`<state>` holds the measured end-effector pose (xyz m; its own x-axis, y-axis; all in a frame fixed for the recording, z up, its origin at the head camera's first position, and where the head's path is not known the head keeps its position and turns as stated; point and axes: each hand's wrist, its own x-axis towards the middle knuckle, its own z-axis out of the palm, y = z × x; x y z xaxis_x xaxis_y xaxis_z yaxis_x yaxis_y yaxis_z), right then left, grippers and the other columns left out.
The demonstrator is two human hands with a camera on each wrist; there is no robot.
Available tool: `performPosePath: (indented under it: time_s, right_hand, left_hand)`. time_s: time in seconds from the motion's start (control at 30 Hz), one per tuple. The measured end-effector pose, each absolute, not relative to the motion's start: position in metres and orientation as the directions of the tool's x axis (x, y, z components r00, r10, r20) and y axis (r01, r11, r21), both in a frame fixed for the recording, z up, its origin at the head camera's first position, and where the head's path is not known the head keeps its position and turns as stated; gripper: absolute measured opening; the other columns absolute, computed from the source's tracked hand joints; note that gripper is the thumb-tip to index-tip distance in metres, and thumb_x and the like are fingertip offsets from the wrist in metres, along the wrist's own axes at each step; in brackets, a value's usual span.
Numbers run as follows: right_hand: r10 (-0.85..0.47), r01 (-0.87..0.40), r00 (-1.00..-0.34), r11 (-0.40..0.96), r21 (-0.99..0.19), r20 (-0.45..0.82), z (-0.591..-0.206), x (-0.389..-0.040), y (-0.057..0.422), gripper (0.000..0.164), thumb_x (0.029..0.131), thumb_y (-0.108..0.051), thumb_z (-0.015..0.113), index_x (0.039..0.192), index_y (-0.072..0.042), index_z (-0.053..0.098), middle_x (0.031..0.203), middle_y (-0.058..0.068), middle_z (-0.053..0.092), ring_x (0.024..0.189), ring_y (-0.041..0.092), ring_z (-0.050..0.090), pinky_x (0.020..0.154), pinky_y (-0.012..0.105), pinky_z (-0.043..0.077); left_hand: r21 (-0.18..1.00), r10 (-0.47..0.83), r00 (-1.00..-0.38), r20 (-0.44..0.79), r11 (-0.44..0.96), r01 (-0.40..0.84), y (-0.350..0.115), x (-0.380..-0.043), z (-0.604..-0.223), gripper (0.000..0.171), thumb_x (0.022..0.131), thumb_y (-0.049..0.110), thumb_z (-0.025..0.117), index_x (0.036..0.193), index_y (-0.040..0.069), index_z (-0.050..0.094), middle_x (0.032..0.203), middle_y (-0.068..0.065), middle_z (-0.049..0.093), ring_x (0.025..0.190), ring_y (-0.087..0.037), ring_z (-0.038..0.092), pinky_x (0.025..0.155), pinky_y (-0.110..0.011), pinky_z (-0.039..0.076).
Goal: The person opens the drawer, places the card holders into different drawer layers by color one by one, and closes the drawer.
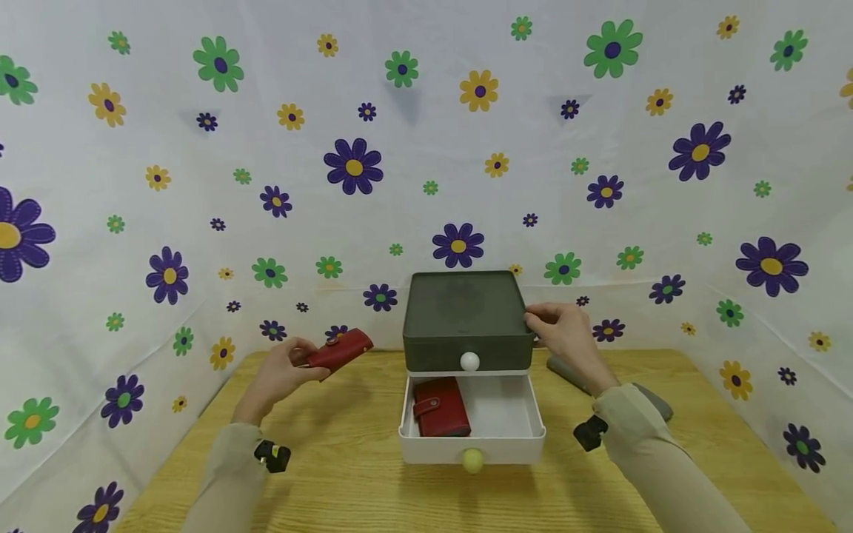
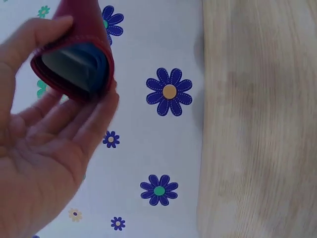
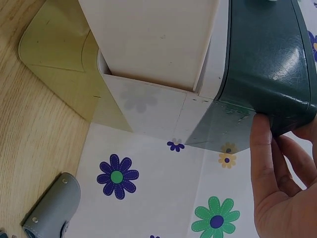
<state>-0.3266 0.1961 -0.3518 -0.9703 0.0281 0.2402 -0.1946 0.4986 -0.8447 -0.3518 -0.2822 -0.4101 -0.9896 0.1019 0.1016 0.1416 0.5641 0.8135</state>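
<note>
The wooden table (image 1: 313, 481) fills the lower part of the head view and supports the drawer unit (image 1: 466, 307), right of centre. Its white drawer (image 1: 433, 450) stands pulled out, presumably for access from above. The right hand (image 1: 566, 333) grips the dark green top section (image 1: 433, 355) at its right edge, apparently to steady the unit. The left hand (image 1: 286, 370), left of centre, pinches a red case (image 1: 343, 352) between thumb and fingers, clear of the table. A red wallet (image 1: 443, 411) lies in the left part of the drawer, strap facing up. Only the left wrist view shows the case's hollow end and bluish interior. The right wrist view exposes the unit's olive-yellow lower section (image 3: 59, 59), hidden in the head view, and studs on a grey case (image 3: 54, 206), lower left.
</note>
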Motion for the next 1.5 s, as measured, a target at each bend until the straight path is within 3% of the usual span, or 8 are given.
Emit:
performPosePath:
  time_s: [0.5, 0.7, 1.1, 1.27, 1.5]
  right_hand:
    - [0.02, -0.21, -0.967, 0.508, -0.835, 0.255, -0.349, -0.326, 0.194, 0.032, 0.098, -0.016, 0.059, 0.126, -0.001, 0.065, 0.115, 0.021, 0.068, 0.087, 0.022, 0.069, 0.07, 0.031, 0.06]
    - [0.021, -0.205, -0.968, 0.507, -0.837, 0.25, -0.349, -0.326, 0.195, 0.032, 0.098, -0.017, 0.058, 0.126, -0.002, 0.065, 0.115, 0.02, 0.068, 0.087, 0.022, 0.069, 0.072, 0.032, 0.06]
    - [0.027, -0.203, -0.968, 0.498, -0.843, 0.25, -0.35, -0.326, 0.196, 0.032, 0.098, -0.016, 0.059, 0.126, -0.002, 0.065, 0.115, 0.02, 0.068, 0.085, 0.02, 0.069, 0.074, 0.036, 0.06]
    - [0.028, -0.208, -0.967, 0.499, -0.842, 0.255, -0.351, -0.326, 0.196, 0.032, 0.098, -0.016, 0.059, 0.125, -0.001, 0.065, 0.114, 0.02, 0.068, 0.084, 0.02, 0.069, 0.073, 0.035, 0.06]
    - [0.028, -0.209, -0.966, 0.49, -0.846, 0.255, -0.351, -0.326, 0.196, 0.032, 0.098, -0.016, 0.059, 0.126, -0.001, 0.065, 0.115, 0.021, 0.068, 0.084, 0.02, 0.069, 0.077, 0.041, 0.06]
  left_hand:
    - [0.868, 0.27, -0.954, 0.127, 0.435, 0.239, -0.29, -0.334, -0.394, 0.052, 0.082, 0.026, 0.08, 0.121, 0.005, 0.053, 0.13, -0.019, 0.063, 0.114, -0.029, 0.06, 0.088, -0.035, 0.048]
    - [0.901, 0.373, -0.919, 0.128, 0.343, 0.265, -0.282, -0.328, -0.385, 0.049, 0.08, 0.019, 0.081, 0.121, 0.008, 0.056, 0.126, -0.011, 0.066, 0.11, -0.022, 0.064, 0.09, -0.038, 0.05]
    - [0.929, 0.557, -0.822, 0.118, 0.231, 0.29, -0.259, -0.318, -0.373, 0.044, 0.083, 0.007, 0.076, 0.121, 0.004, 0.055, 0.126, -0.002, 0.067, 0.109, -0.024, 0.064, 0.085, -0.039, 0.056]
    - [0.929, 0.622, -0.774, 0.119, 0.206, 0.309, -0.245, -0.315, -0.368, 0.043, 0.082, 0.005, 0.075, 0.12, 0.005, 0.055, 0.125, -0.006, 0.066, 0.111, -0.023, 0.064, 0.083, -0.041, 0.057]
    - [0.911, 0.707, -0.702, 0.087, 0.228, 0.343, -0.215, -0.308, -0.36, 0.038, 0.082, 0.007, 0.076, 0.114, 0.002, 0.055, 0.122, -0.017, 0.066, 0.106, -0.032, 0.064, 0.083, -0.041, 0.057]
